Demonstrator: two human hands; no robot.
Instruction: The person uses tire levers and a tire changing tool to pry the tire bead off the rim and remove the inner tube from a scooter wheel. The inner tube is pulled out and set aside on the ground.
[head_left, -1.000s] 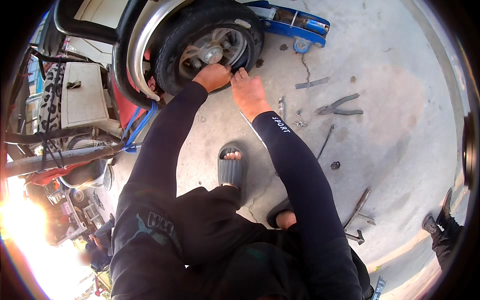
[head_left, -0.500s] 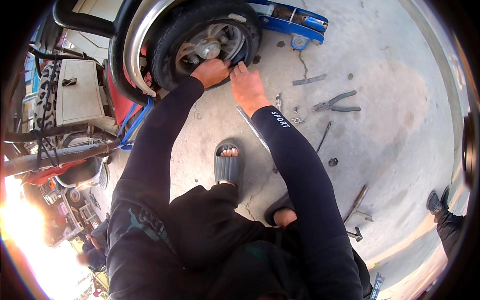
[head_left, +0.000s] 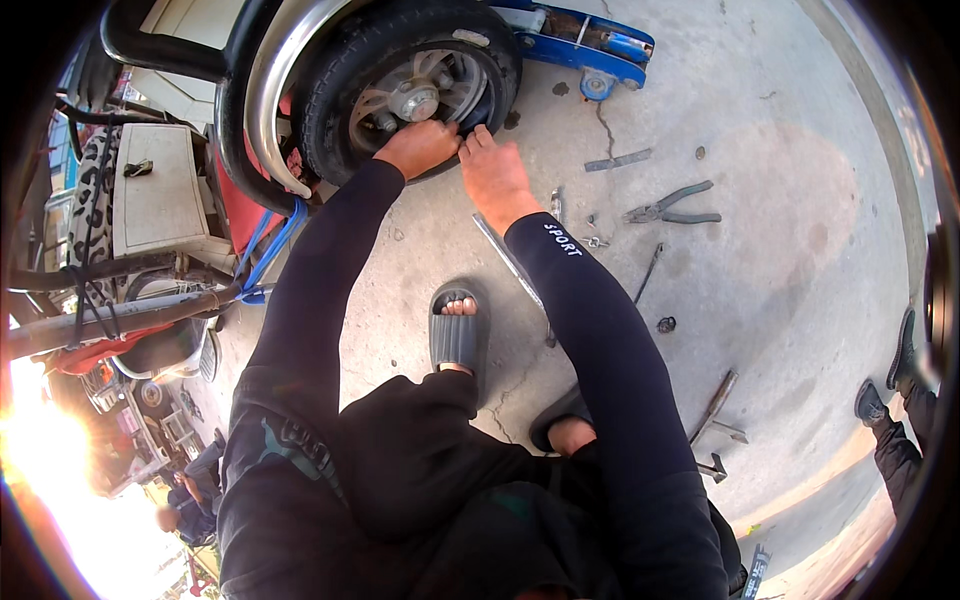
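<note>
My left hand (head_left: 418, 150) is at the lower rim of a black tyre (head_left: 330, 100) with a silver alloy wheel (head_left: 415, 100), fingers curled against it. Just to the right, my right hand (head_left: 493, 170) touches the tyre's lower edge with bent, closed fingertips. What either hand pinches there is hidden or too small to make out. On the concrete by my right forearm lie a long silver bar (head_left: 493, 248), a small metal tool (head_left: 556, 203), pliers (head_left: 668, 210), a flat metal strip (head_left: 618, 160) and a thin dark rod (head_left: 650, 270).
A blue floor jack (head_left: 575, 52) is beside the tyre. Left are curved tubular bars (head_left: 160, 50), a white box (head_left: 155, 190) and blue straps (head_left: 270, 250). A metal T-shaped tool (head_left: 718, 405) lies lower right. Another person's feet (head_left: 870, 405) are at the far right; another person (head_left: 190, 490) is lower left.
My hands stay at the tyre's lower edge with little visible movement. The view has shifted slightly. At the far right, the other person's feet have moved, one now higher up in the picture.
</note>
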